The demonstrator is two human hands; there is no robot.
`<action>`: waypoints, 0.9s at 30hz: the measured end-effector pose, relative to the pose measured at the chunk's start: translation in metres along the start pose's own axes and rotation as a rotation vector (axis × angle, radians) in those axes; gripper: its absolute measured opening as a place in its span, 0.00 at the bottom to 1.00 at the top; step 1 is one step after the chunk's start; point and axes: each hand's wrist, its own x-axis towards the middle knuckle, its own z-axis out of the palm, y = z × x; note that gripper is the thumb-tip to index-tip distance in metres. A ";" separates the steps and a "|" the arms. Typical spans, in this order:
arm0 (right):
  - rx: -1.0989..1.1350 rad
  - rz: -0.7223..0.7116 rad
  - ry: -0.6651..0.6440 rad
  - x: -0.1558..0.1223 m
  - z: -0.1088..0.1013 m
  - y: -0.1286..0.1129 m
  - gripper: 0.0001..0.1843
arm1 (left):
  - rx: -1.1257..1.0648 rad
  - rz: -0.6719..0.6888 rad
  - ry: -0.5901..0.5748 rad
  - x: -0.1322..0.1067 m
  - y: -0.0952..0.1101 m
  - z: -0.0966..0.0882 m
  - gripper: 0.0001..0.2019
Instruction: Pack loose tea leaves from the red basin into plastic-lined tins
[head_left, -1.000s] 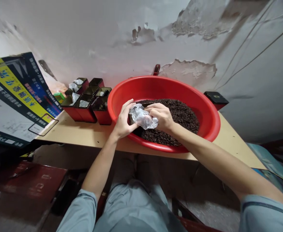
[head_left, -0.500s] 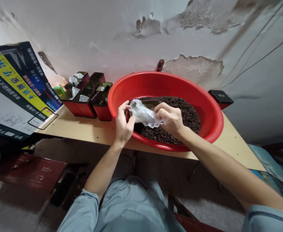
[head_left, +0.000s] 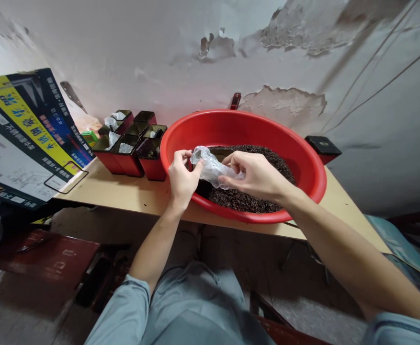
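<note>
A crumpled clear plastic bag [head_left: 210, 165] hangs between both hands over the near rim of a big red basin [head_left: 303, 148]. My left hand [head_left: 181, 177] pinches the bag's left end with thumb and fingers. Its right end is pinched by my right hand [head_left: 256, 175]. Behind the bag a small dark tin [head_left: 222, 153] sits in the basin, mostly hidden. The basin holds a heap of dark loose tea leaves [head_left: 267, 163].
Several open red tins [head_left: 132, 146], some lined with plastic bags, stand in rows left of the basin on a light wooden table [head_left: 123, 194]. A closed tin [head_left: 323, 146] sits at the basin's right. A printed cardboard box [head_left: 23, 139] overhangs the table's left end. A peeling wall stands behind.
Both hands have lifted the bag a little and pulled it wider apart; the right hand's fingers have shifted along its right end. The camera has moved slightly.
</note>
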 end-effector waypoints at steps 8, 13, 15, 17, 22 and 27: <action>0.025 -0.070 0.105 -0.003 0.008 0.005 0.13 | 0.137 -0.016 -0.065 0.000 0.028 -0.009 0.14; -0.098 -0.052 0.181 -0.004 0.019 0.007 0.15 | 0.160 0.039 -0.085 -0.002 0.026 -0.014 0.20; -0.172 0.006 0.168 -0.006 0.023 0.006 0.21 | 0.165 0.101 -0.053 -0.002 0.024 -0.014 0.21; -0.223 0.090 0.151 -0.007 0.027 0.003 0.30 | 0.171 0.141 -0.008 -0.002 0.024 -0.011 0.19; -0.221 0.199 0.086 -0.008 0.028 -0.002 0.26 | 0.210 0.027 0.063 0.003 0.023 -0.008 0.10; -0.186 0.172 0.090 -0.005 0.020 0.010 0.28 | 0.173 0.015 -0.120 0.012 0.012 -0.023 0.22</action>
